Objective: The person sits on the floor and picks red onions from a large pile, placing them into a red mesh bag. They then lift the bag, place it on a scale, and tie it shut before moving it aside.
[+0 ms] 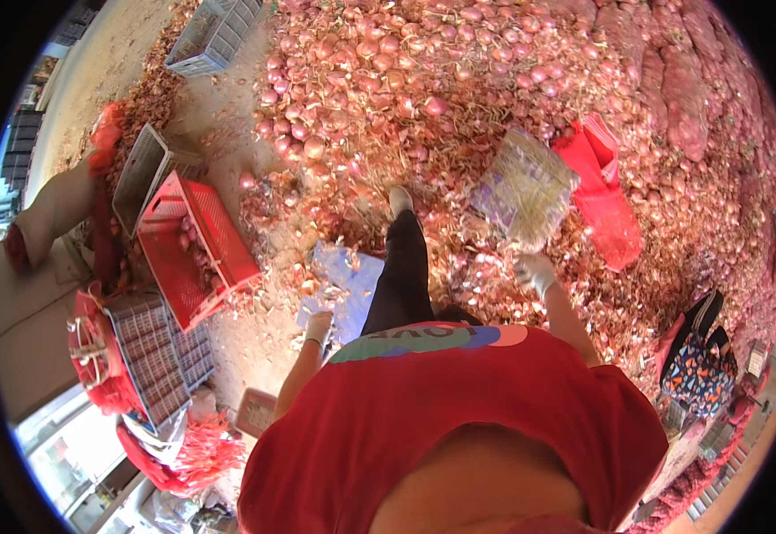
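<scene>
My left hand, in a pale glove, hangs by the left edge of a blue plastic sheet. Its fingers look curled, and whether anything is in them is hidden. Over loose onion skins is my right hand, also gloved, fingers apart with no object seen in it. Just beyond it lies a flat, worn pad in clear plastic. A red mesh sack lies crumpled to the right of that pad. Red onions spread among dry skins ahead of my foot.
At left a red plastic crate leans tilted with onions inside, beside a grey crate. Another grey crate stands farther off. Filled mesh sacks are piled at right. A patterned bag sits at lower right.
</scene>
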Tool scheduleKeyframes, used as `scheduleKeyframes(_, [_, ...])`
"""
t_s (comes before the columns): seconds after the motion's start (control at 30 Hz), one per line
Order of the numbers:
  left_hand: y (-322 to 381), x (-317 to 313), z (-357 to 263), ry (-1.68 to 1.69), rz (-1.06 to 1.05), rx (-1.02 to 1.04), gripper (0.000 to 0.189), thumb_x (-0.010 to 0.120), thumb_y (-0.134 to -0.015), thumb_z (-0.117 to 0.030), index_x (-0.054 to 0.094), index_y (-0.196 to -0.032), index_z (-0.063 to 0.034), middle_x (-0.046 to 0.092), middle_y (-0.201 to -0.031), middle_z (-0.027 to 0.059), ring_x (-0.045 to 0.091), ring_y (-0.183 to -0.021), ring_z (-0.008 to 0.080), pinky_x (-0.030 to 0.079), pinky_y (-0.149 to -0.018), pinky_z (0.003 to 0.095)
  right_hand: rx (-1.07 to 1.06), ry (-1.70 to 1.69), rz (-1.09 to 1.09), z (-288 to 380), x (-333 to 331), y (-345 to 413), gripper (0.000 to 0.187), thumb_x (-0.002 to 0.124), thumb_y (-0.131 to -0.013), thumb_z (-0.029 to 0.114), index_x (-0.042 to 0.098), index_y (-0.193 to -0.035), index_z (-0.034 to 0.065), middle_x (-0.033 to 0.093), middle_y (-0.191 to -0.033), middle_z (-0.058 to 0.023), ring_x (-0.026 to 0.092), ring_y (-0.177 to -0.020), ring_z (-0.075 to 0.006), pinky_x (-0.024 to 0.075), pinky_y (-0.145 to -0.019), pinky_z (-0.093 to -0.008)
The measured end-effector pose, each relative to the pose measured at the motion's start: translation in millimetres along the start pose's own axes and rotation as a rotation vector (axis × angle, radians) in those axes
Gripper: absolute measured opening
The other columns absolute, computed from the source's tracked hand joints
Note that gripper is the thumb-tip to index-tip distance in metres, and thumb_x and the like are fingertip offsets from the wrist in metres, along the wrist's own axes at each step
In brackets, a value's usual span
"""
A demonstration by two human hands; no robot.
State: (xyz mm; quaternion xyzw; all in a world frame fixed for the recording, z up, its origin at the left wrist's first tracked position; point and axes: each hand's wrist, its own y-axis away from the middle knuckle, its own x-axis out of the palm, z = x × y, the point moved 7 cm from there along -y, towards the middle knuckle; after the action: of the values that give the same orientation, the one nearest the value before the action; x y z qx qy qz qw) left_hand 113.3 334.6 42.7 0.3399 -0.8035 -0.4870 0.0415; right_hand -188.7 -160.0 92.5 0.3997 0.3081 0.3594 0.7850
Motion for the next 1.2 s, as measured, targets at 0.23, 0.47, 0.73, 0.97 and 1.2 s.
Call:
scheduleKeyframes(0.23, [-80.7, 8.3, -210.8, -1.067, -0.232, 1.201, 0.011, 0.050, -0.080, -0.014, 0.059, -0.084, -0.0105, 0.059, -0.074, 0.0130, 0.060, -0.070, 0.0321, 0.050, -0.064, 0.0442, -0.132, 0.199, 0.336, -47.2, 43.7, -45.9, 0.022, 0.058, -0.086, 0.015, 0.063, -0.106, 0.0064, 0.063, -0.098, -0.0105, 0.062, -0.080, -0.0226, 0.0515, -0.075, -0.0355])
scheduleKeyframes(0.47, [-224.2, -18.4, -396.1, -0.242, -0.158, 0.307, 0.033, 0.047, -0.087, -0.036, 0.065, -0.089, -0.0079, 0.063, -0.080, 0.0173, 0.061, -0.074, 0.0316, 0.045, -0.063, 0.0401, 0.091, -0.144, 0.268, 95.6, -15.1, -93.0, 0.040, 0.057, -0.087, 0.027, 0.057, -0.117, 0.0018, 0.064, -0.102, -0.0123, 0.061, -0.083, -0.0219, 0.0519, -0.071, -0.0357])
scheduleKeyframes(0.73, [-352.6, 166.9, -375.3, -0.222, 0.041, 0.273, 0.024, 0.051, -0.086, -0.029, 0.066, -0.091, -0.0116, 0.065, -0.079, 0.0139, 0.064, -0.075, 0.0291, 0.049, -0.068, 0.0379, 0.088, 0.331, -0.058, 125.3, -148.4, -254.7, 0.050, 0.055, -0.087, 0.046, 0.053, -0.120, 0.0083, 0.061, -0.111, -0.0139, 0.062, -0.090, -0.0264, 0.0504, -0.074, -0.0419])
scheduleKeyframes(0.97, [-314.1, 411.4, -238.2, -0.001, 0.632, -0.212, 0.022, 0.054, -0.087, -0.022, 0.059, -0.098, -0.0040, 0.063, -0.094, 0.0130, 0.059, -0.090, 0.0269, 0.048, -0.076, 0.0347, -0.010, 0.971, -0.521, 56.8, -268.4, -348.8, 0.053, 0.047, -0.084, 0.058, 0.061, -0.108, 0.0136, 0.063, -0.098, -0.0147, 0.057, -0.097, -0.0363, 0.0420, -0.088, -0.0424])
scheduleKeyframes(1.2, [-267.9, 448.9, -218.1, 0.326, 0.732, -0.619, 0.025, 0.054, -0.087, -0.021, 0.059, -0.100, -0.0009, 0.064, -0.093, 0.0104, 0.058, -0.091, 0.0214, 0.047, -0.077, 0.0314, 0.513, 0.665, -0.262, -53.2, -239.5, -303.3, 0.060, 0.037, -0.085, 0.063, 0.060, -0.106, 0.0122, 0.064, -0.098, -0.0176, 0.061, -0.090, -0.0338, 0.0455, -0.082, -0.0420])
